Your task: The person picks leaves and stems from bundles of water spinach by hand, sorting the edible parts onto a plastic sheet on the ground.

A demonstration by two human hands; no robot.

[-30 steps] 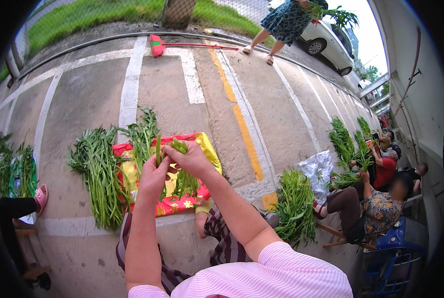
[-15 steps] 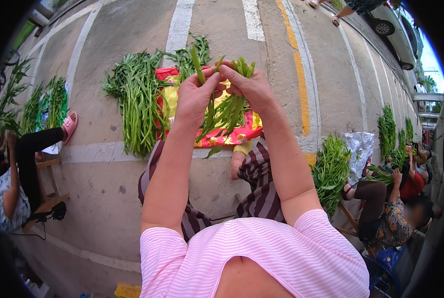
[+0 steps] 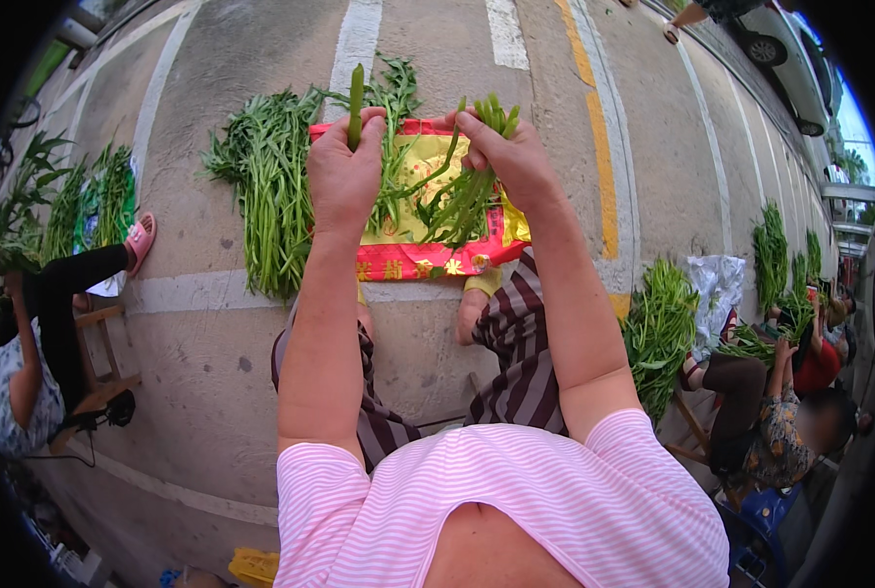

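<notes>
My left hand [image 3: 344, 181] is closed around a green water spinach stem [image 3: 356, 98] whose thick end points up past the thumb. To its right, my right hand [image 3: 508, 162] grips a bunch of water spinach [image 3: 465, 208]; the cut ends stick up above the fingers and the leaves hang below. One thinner stem rises between its thumb and forefinger. Both hands are held apart above a red and yellow plastic sack [image 3: 420, 265] spread on the ground. A big pile of water spinach [image 3: 273, 206] lies left of the sack, partly behind my left forearm.
On the left a person in black trousers [image 3: 85, 260] sits on a wooden stool beside more greens. At right, a heap of greens [image 3: 658, 323] lies by silver sheeting [image 3: 715, 294], with another seated person [image 3: 785, 431] there. A parked car [image 3: 795, 69] stands far right.
My hands, close together before, have moved apart. The left has drawn left with its stem, while the right has shifted slightly right with the bunch.
</notes>
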